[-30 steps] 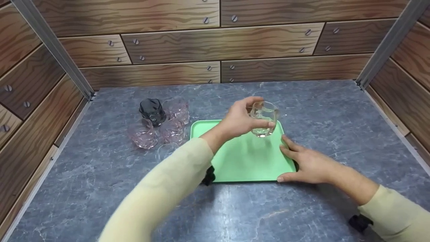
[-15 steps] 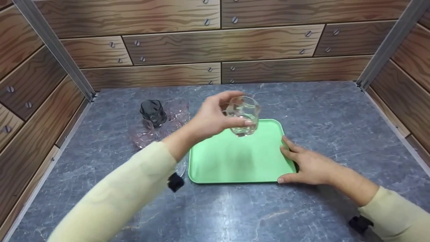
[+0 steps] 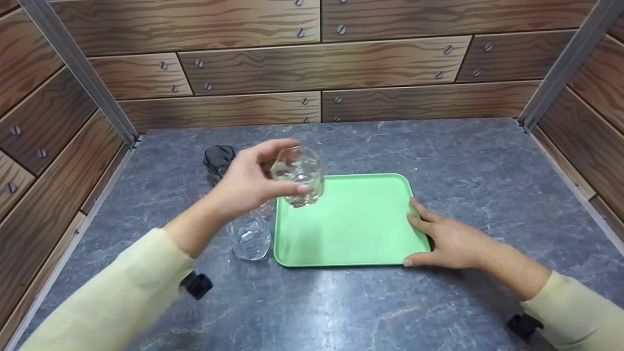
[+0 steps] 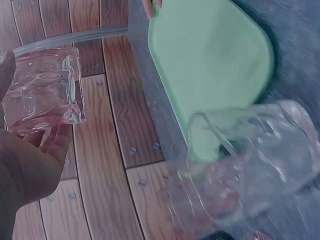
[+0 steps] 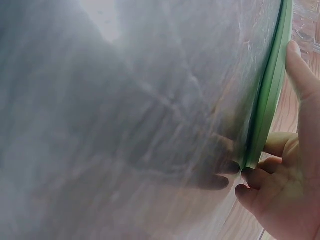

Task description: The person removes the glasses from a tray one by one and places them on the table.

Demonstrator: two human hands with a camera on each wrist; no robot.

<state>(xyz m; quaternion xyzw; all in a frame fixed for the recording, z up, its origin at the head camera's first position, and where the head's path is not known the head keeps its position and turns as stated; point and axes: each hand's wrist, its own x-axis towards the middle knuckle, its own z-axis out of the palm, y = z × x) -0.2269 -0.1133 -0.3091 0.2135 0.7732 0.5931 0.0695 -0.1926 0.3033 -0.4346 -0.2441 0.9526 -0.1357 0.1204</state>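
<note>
My left hand [image 3: 292, 165] grips a clear faceted glass [image 3: 302, 183] in the air over the left edge of the green tray [image 3: 356, 224]. In the left wrist view the same glass [image 4: 45, 85] sits against my palm. A second clear glass [image 3: 249, 236] stands on the table just left of the tray and below the held one. My right hand [image 3: 429, 236] holds the tray's right rim. The right wrist view shows its fingers [image 5: 250, 175] curled against that rim [image 5: 270, 90].
A dark glass [image 3: 218, 158] stands at the back left, partly behind my left hand, and pink glasses beside it are mostly hidden. Wooden walls [image 3: 317, 73] close in the grey marble table [image 3: 463, 161] on three sides.
My left hand has carried the clear glass leftward across the tray, from its far right corner to its left edge. The right hand has stayed on the tray's rim.
</note>
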